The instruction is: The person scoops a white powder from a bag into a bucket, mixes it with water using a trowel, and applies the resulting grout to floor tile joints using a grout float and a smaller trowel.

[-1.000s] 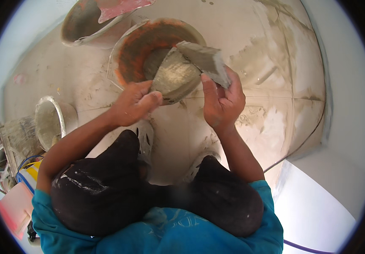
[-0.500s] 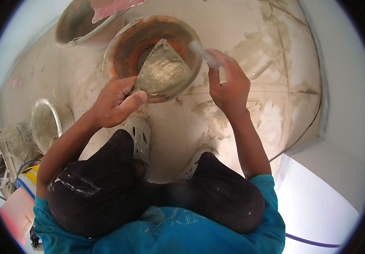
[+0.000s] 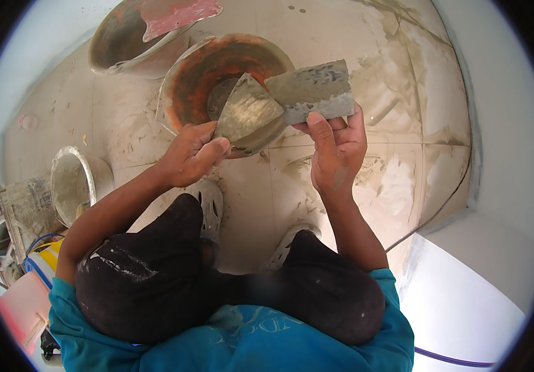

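My left hand point(image 3: 192, 155) grips a pointed, mud-coated trowel point(image 3: 246, 106) near its handle end, thumb on top. My right hand point(image 3: 335, 152) holds a flat rectangular blade point(image 3: 309, 87) smeared with grey mix, thumb at its lower edge and fingers behind it. The two tools meet, or nearly so, edge to edge above a round plastic bucket point(image 3: 195, 80) stained orange and grey inside. The trowel hides part of the bucket's bottom. Both forearms reach forward past my bent knees.
A second bucket point(image 3: 106, 44) with a red piece point(image 3: 177, 15) stands beyond, a smaller pail point(image 3: 72, 180) at left, beside dirty boards point(image 3: 22, 211) and a pink container point(image 3: 16, 307). A cable runs along the smeared tiled floor point(image 3: 391, 167) by the right wall point(image 3: 496, 111).
The blade in my right hand tipped edge-on, then turned flat and sits further right. My left hand and trowel swung left, then returned partway right.
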Motion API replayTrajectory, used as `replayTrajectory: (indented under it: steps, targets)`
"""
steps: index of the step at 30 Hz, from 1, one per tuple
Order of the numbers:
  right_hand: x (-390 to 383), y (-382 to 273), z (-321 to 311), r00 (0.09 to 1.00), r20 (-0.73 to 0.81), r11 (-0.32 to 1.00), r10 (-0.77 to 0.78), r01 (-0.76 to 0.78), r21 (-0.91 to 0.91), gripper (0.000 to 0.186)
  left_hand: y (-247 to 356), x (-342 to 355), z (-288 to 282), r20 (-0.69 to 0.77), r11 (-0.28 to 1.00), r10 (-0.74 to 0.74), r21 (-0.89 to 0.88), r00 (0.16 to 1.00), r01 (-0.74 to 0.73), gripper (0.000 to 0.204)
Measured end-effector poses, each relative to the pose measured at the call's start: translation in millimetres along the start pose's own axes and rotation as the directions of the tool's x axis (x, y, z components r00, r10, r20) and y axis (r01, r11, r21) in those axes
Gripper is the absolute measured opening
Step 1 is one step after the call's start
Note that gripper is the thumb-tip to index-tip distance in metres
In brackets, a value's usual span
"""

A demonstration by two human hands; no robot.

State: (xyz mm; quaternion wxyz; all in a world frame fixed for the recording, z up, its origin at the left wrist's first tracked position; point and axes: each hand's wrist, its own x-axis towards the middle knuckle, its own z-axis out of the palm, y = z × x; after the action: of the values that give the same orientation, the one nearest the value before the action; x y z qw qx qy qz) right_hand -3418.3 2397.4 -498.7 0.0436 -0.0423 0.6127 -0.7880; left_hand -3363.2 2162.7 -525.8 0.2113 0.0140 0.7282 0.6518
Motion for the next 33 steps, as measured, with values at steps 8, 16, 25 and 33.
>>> replayTrajectory:
  steps: [8, 16, 25, 33]
  targets:
    - [9, 8, -25, 0.994, 0.040, 0.993, -0.103, 0.101, 0.060, 0.050, -4, 10, 3, 0.096, 0.985, 0.072, -0.164, 0.993, -0.055, 0.030]
    - [22, 13, -42, 0.986, 0.101, 0.991, -0.129, 0.125, 0.046, 0.050, 8, 6, -1, 0.205, 0.989, 0.002, -0.146, 0.979, 0.028, 0.035]
    - [4, 30, -21, 0.954, 0.300, 0.999, -0.019, 0.004, 0.053, 0.048, 3, 5, -6, 0.268, 0.988, -0.021, -0.143, 0.963, 0.061, 0.048]
    - [-3, 21, -38, 0.908, 0.401, 0.934, 0.122, 0.032, -0.356, 0.050, -1, 0, -6, 0.280, 0.987, -0.024, -0.146, 0.960, 0.068, 0.036]
